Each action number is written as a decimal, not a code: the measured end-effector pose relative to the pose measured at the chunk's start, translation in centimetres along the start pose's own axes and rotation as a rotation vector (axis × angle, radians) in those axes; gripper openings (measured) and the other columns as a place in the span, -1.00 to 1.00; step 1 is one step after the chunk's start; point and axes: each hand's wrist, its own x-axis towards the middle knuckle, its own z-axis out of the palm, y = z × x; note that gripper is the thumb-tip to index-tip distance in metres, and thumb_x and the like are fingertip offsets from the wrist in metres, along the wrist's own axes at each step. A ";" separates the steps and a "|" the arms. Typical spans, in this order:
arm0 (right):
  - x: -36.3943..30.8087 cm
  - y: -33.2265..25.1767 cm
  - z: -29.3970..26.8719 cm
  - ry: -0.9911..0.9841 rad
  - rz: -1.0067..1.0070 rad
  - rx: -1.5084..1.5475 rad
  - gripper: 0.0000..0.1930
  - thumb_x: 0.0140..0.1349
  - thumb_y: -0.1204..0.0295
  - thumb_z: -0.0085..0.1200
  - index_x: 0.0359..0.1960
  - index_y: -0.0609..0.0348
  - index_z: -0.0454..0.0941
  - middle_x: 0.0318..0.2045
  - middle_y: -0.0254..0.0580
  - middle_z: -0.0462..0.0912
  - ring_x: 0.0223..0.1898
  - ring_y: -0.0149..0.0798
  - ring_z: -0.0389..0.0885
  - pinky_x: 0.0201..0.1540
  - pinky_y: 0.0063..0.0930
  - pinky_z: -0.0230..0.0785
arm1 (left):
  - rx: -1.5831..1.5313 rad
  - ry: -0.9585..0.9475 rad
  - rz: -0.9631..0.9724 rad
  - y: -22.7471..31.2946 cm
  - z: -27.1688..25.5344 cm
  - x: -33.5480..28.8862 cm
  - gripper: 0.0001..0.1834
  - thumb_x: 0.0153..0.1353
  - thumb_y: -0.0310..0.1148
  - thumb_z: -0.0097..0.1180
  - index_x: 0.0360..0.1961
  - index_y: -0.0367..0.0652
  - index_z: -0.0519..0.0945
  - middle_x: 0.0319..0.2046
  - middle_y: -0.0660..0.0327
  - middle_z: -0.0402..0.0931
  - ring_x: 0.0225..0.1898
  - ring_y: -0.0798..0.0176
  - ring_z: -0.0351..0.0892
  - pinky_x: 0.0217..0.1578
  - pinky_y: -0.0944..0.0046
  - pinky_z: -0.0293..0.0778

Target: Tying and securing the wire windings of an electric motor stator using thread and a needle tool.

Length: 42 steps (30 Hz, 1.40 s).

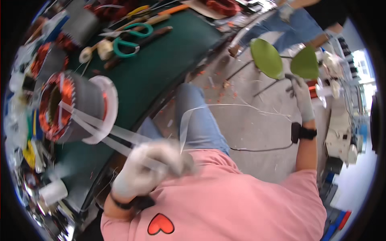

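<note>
A motor stator (82, 104), a grey metal cylinder with orange-red copper windings and a white ring at one end, lies on its side on the green-topped bench. Pale strips of white lacing tape (100, 130) stretch from its bore to my left hand (150, 166), which is gloved, blurred and closed round them. A long loose end of the tape also runs past my knee toward the right. My right hand (301, 96), gloved with grey fingertips, is reached out far to the right beside a green chair (304, 63). Its fingers look apart, and I see nothing in them.
Teal-handled scissors (132, 40) and several tools lie at the back of the bench (161, 60). Another stator (50, 64) stands behind mine. A white roll (53, 191) sits near left. Another person's gloved hand (286, 12) shows at the top. A cable (261, 150) reaches my right wrist.
</note>
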 end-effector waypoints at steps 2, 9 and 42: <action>-1.5 -0.1 -0.3 0.250 -0.010 0.333 -0.62 0.53 0.23 -0.08 0.22 0.17 0.52 0.02 -0.22 0.66 -0.35 -0.51 0.60 -0.38 -0.66 0.39 | 0.303 -0.171 -0.082 2.5 -3.8 -3.3 -0.75 0.28 -0.28 0.20 -0.42 -0.26 0.61 -0.43 0.14 0.62 -0.38 0.20 0.61 -0.33 0.23 0.46; 5.9 16.7 -16.3 0.469 -0.031 0.835 -0.75 0.49 0.35 -0.05 0.10 0.10 0.52 -0.40 -0.26 0.57 -0.44 -0.37 0.55 -0.45 -0.48 0.41 | 1.849 0.465 0.250 -2.4 -10.8 -14.6 -0.86 0.32 -0.43 0.08 -0.23 -0.31 0.55 -0.29 0.09 0.56 -0.39 0.19 0.54 -0.36 0.26 0.42; -2.4 -31.3 23.3 -1.185 -0.630 1.145 -0.52 0.52 0.13 -0.08 0.21 0.30 0.48 0.17 0.22 0.54 0.24 0.04 0.54 0.17 -0.23 0.49 | 0.596 1.143 -0.177 -1.2 -1.7 -13.5 -0.82 0.42 -0.39 0.08 -0.18 -0.33 0.57 -0.54 0.28 0.46 -0.53 0.46 0.39 -0.45 0.44 0.29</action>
